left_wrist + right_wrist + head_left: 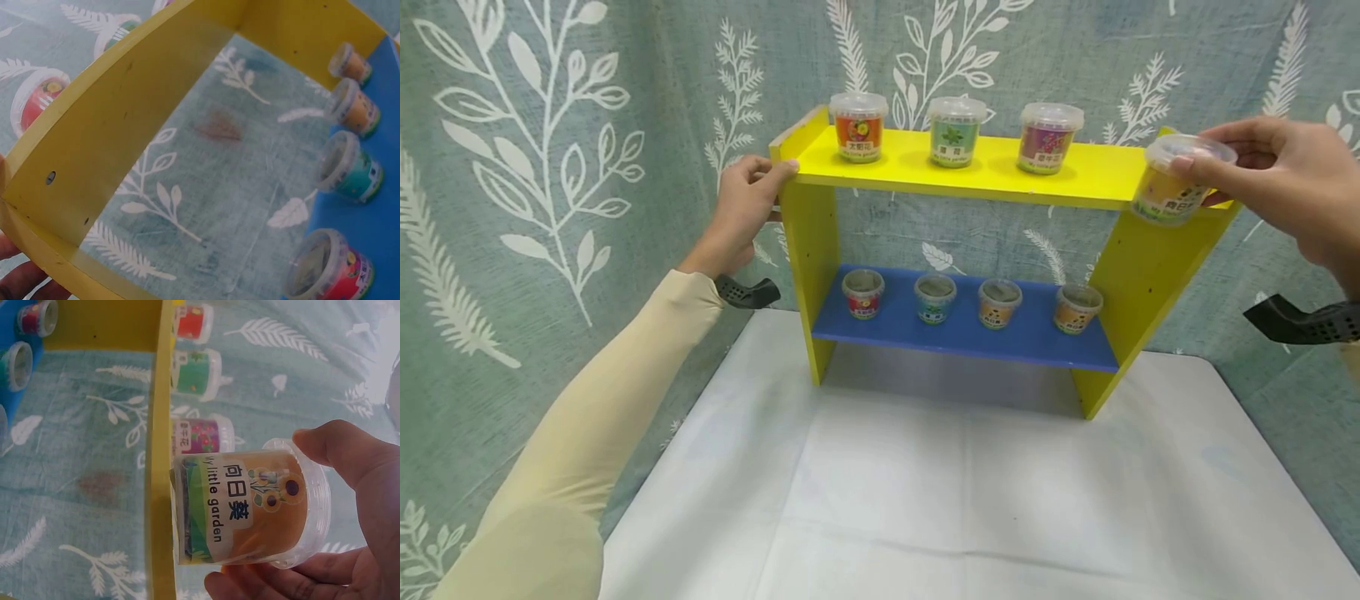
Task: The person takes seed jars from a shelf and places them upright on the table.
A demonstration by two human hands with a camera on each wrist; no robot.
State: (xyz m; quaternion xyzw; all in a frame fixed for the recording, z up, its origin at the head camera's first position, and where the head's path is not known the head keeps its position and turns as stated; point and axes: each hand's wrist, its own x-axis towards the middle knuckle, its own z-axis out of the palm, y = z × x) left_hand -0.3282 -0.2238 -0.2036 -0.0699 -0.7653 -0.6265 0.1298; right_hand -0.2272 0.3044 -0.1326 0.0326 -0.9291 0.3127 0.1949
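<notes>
My right hand (1292, 179) grips a clear-lidded plastic cup (250, 506) with an orange sunflower label, thumb and fingers around its lid end. In the head view the cup overlaps the right end of the yellow top shelf (985, 179). My left hand (741, 208) holds the left end of the shelf unit, thumb on the top edge. Three lidded cups stand on the top shelf: an orange-labelled cup (859, 129), a green-labelled cup (957, 133) and a purple-labelled cup (1049, 140).
Several smaller cups stand on the blue lower shelf (880, 325), among them a red-labelled cup (863, 296) and a blue-labelled cup (935, 300). The unit stands on a white-covered table (925, 500). A green leaf-patterned curtain (662, 83) hangs close behind.
</notes>
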